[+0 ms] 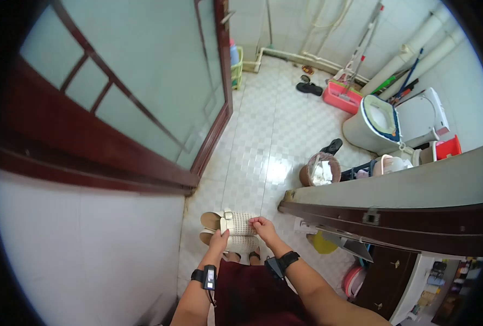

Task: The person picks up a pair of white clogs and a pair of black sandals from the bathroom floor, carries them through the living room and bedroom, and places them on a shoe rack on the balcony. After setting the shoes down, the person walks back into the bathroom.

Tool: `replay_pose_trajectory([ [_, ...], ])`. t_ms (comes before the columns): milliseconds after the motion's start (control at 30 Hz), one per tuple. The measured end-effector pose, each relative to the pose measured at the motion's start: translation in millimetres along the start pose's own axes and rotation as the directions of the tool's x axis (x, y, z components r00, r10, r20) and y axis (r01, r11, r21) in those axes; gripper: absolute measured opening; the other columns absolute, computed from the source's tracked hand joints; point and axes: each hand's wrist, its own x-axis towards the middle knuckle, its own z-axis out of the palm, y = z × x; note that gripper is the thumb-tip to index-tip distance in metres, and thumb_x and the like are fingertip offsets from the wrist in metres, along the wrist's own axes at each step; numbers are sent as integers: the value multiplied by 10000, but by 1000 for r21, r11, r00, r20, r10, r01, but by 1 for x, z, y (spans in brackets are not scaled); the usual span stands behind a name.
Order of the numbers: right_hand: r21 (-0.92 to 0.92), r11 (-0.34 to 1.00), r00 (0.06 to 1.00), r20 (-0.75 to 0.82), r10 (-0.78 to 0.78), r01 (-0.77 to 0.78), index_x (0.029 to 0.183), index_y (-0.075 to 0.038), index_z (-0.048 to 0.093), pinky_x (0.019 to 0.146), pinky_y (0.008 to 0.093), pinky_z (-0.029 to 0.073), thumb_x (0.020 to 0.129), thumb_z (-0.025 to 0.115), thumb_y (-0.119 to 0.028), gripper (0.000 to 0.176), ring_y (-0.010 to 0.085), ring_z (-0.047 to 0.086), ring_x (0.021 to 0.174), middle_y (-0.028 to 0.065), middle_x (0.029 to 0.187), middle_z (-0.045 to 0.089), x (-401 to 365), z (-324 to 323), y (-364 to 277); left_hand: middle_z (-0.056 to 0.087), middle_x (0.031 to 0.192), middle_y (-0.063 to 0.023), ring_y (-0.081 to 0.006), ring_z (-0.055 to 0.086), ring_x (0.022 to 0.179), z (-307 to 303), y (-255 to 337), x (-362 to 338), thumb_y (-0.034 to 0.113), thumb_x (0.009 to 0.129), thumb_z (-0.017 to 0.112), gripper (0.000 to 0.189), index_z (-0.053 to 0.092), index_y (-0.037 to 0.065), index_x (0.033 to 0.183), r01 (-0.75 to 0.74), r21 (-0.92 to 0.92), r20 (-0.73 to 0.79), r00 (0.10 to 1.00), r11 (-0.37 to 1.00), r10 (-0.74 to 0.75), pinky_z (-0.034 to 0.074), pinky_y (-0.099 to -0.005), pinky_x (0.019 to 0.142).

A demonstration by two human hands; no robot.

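Note:
A pair of white slip-on shoes with perforated uppers and tan insoles is in front of my body, side by side, toes to the right. The far shoe has a buckled strap across it. My left hand is closed on the shoes at the strap, its thumb on top and its other fingers mostly hidden. At the toe of the far shoe, my right hand has its fingers curled and pressed to the upper. The near shoe lies closer to my feet. Dark straps with small devices sit on both wrists.
A glass-paned door stands to the left, and a wall end with a dark frame juts in from the right. Beyond are a waste bin, a toilet, a white tub, a pink basin and black slippers.

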Motion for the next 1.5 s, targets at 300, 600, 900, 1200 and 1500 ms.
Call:
replay_pose_trajectory([
  [300, -62, 998, 994, -111, -21, 14, 908, -10, 579, 668, 225, 447, 818, 434, -69, 181, 101, 548, 712, 32, 811, 598, 19, -11, -146, 589, 918, -159, -211, 558, 833, -24, 157, 36, 265, 852, 506, 338, 510, -40, 1000, -71, -125, 193, 977, 990, 95, 424, -326, 718],
  [600, 96, 977, 935, -321, -150, 190, 914, -2, 578, 653, 231, 451, 817, 425, -44, 186, 106, 548, 693, 39, 798, 601, 103, -43, -247, 559, 1020, -113, -172, 535, 900, -4, 310, 124, 180, 873, 470, 328, 463, -31, 1124, 3, -133, 371, 927, 991, 47, 436, -312, 754],
  [900, 453, 865, 910, -414, -12, 217, 934, 6, 567, 628, 223, 460, 839, 414, -64, 193, 102, 561, 685, 53, 807, 612, 190, -151, -355, 558, 1010, -154, -221, 555, 886, 85, 468, 219, 189, 861, 474, 343, 474, -59, 1097, -67, -55, 342, 936, 996, 82, 440, -337, 728],
  [1200, 509, 837, 844, -523, 118, 199, 978, -28, 551, 644, 211, 448, 842, 416, -92, 202, 92, 549, 690, 32, 813, 608, 240, -253, -431, 521, 1074, -158, -265, 563, 916, 166, 596, 293, 173, 884, 422, 350, 402, -25, 1172, 6, -29, 495, 869, 1000, 9, 491, -383, 730],
  [1500, 584, 772, 800, -573, 177, 248, 936, -32, 563, 610, 210, 452, 846, 432, -94, 171, 91, 542, 660, 27, 794, 602, 290, -326, -481, 535, 1066, -155, -262, 564, 920, 270, 679, 357, 153, 881, 422, 348, 408, -29, 1177, 8, 65, 616, 787, 998, -46, 490, -383, 724],
])
